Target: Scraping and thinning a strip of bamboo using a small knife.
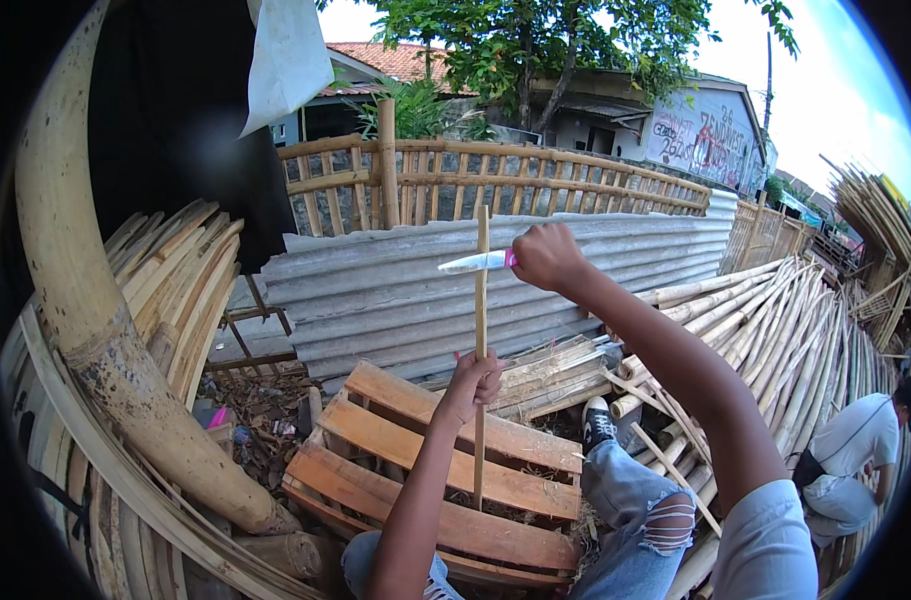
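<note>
left hand [472, 380] fingers grip upright thin bamboo stick [481, 300] | right hand [547, 255] clasps pink-handled knife [475, 262]

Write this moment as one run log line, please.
left hand: holds bamboo stick upright | right hand: knife against stick | base: wooden pallet

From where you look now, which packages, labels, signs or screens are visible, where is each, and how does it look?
Painted wall: far right behind the bamboo fence, pale grey gable with red and dark painted lettering.
White plastic sheet: hanging at top left, plain, no print visible.
No screens or packages seen.
</note>
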Available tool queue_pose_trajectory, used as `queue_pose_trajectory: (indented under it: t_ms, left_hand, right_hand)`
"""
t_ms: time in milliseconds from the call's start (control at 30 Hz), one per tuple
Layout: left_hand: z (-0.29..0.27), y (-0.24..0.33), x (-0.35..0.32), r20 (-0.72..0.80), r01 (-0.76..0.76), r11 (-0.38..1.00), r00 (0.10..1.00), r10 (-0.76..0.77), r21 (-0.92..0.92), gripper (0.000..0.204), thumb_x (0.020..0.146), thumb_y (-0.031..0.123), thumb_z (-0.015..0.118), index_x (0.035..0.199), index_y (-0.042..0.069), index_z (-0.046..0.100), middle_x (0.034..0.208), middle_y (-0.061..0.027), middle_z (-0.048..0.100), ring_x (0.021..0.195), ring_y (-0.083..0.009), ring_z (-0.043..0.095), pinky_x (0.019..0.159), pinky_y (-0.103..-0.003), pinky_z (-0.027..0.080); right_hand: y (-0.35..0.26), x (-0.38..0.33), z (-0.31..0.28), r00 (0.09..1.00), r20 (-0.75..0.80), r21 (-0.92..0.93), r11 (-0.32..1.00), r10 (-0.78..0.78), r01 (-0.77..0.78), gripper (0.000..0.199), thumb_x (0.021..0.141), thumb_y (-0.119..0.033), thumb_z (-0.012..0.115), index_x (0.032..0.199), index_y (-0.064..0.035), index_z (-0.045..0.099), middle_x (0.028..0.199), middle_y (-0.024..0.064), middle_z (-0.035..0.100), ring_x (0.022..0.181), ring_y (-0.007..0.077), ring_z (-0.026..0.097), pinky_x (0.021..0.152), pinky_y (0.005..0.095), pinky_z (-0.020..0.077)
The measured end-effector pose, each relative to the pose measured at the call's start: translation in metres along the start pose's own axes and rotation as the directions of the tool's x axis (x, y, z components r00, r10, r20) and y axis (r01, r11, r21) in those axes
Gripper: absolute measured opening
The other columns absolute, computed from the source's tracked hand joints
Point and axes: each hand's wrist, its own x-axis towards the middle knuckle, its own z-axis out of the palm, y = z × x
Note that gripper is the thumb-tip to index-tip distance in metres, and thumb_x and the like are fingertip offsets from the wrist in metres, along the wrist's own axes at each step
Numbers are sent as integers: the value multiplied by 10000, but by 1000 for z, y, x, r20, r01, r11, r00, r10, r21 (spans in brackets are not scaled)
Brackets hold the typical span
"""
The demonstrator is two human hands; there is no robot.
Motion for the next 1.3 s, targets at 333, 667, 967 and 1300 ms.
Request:
queue_pose_trajectory:
  t_ms: [333,667,967,1300]
  left_hand:
    - [7,-4,-2,36,20,998,999,-18,-57,271,838,149,573,665,140,365,480,69,258,349,-30,216,329,-197,161]
    - [-1,-2,2,112,58,995,993,-49,-80,290,850,175,563,652,148,354,481,74,252,353,-30,207,338,-199,161]
    - [3,-3,-3,47,74,995,996,-71,-72,277,836,167,573,660,148,360,477,79,246,359,-31,208,345,-207,154]
    - [-2,3,-3,-3,64,997,998,-64,-34,286,822,143,569,645,152,344,472,72,244,351,-38,198,339,-209,155]
  right_hand:
    - [-4,-23,-10,994,-52,310,948,98,-77,306,775,-282,542,627,-24,614,609,203,572,631,392,580,610,478,465]
    - [-10,-20,14,1000,-8,238,971,19,-17,263,723,-252,561,590,-33,622,599,197,585,601,371,601,568,452,478]
    - [-32,-37,11,983,103,105,984,-152,141,256,705,-243,568,563,-36,616,603,198,595,597,344,619,532,429,481]
    - [13,-5,2,994,41,102,989,103,-107,308,762,-280,544,646,-9,633,666,208,615,648,387,615,591,451,491]
